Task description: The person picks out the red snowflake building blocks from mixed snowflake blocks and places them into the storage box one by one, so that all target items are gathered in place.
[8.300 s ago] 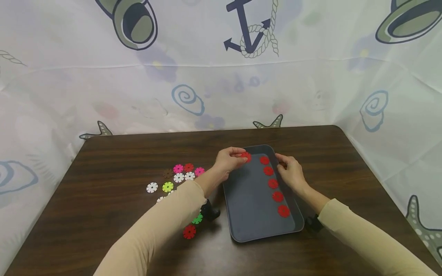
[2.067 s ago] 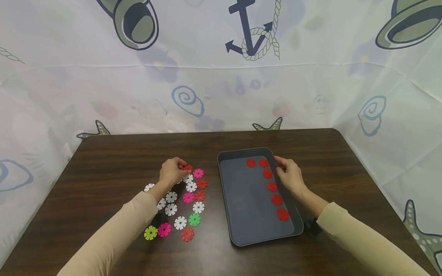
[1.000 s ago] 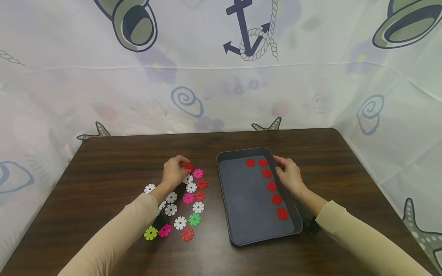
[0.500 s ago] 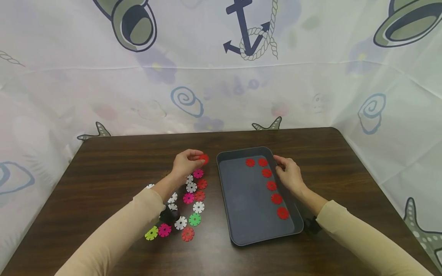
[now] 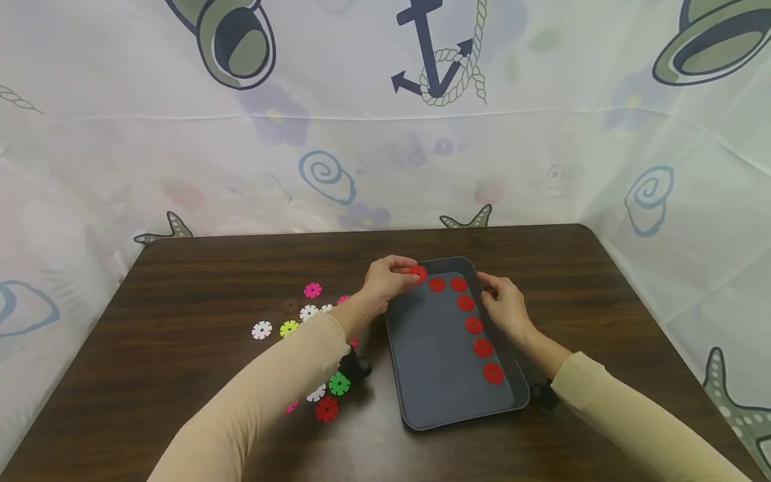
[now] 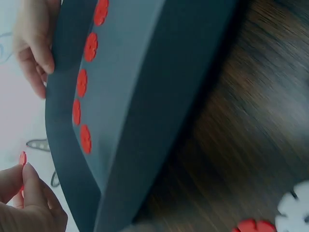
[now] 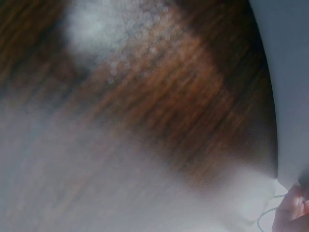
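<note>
My left hand [image 5: 388,280] pinches a red notched disc [image 5: 418,273] between thumb and fingers, over the far left corner of a dark grey tray [image 5: 446,395]. In the left wrist view this red disc [image 6: 22,158] stands on edge in the fingertips. Several red discs [image 5: 474,325] lie flat in the tray, in a line along its right side, with one more red disc [image 5: 436,284] beside the far end. My right hand [image 5: 507,304] grips the tray's right rim near the far corner. Only part of the right hand [image 7: 292,212] shows in the right wrist view.
Left of the tray, several loose discs lie on the brown table [image 5: 205,281]: a white disc [image 5: 262,330], a yellow disc [image 5: 289,329], a pink disc [image 5: 312,290], a green disc [image 5: 339,383] and a red disc [image 5: 327,408]. My left sleeve [image 5: 259,388] hides part of them.
My left hand has taken a red disc from the loose group and carried it right, to over the tray. Earlier it stood over the tray's far end with another red disc. The right hand stays put.
</note>
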The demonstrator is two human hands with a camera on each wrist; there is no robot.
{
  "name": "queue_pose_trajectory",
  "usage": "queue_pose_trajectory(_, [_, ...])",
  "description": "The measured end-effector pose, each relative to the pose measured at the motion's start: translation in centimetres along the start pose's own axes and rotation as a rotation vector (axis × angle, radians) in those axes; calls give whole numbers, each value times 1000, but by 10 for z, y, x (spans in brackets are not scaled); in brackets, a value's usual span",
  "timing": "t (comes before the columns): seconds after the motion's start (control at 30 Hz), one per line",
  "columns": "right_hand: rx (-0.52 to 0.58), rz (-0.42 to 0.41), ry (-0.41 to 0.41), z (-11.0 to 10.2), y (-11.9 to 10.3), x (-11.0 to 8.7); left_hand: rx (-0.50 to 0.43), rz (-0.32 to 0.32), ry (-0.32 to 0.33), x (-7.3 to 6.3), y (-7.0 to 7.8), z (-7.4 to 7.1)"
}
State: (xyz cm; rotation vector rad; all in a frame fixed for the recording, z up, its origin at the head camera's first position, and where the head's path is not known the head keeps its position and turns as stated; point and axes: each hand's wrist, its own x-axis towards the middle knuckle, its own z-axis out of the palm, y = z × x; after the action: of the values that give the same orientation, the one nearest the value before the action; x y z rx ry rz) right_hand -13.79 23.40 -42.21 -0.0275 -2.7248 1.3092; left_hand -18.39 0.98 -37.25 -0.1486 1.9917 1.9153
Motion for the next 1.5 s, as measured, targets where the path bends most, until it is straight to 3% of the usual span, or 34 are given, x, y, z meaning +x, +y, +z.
queue_pose_trajectory(0.27, [37,-60,32,0,2,-3,109,-35,6,5,-8,29])
queue_pose_trajectory(0.57, [4,17,-8,1,2,-1,284,-58,68,12,-25,45])
queue_pose_trajectory(0.9, [4,7,1,2,2,1,353,-49,112,16,-35,51])
queue_pose_trajectory(1.5, [-4,-3,-2,1,1,1,401,-53,131,13,-34,55])
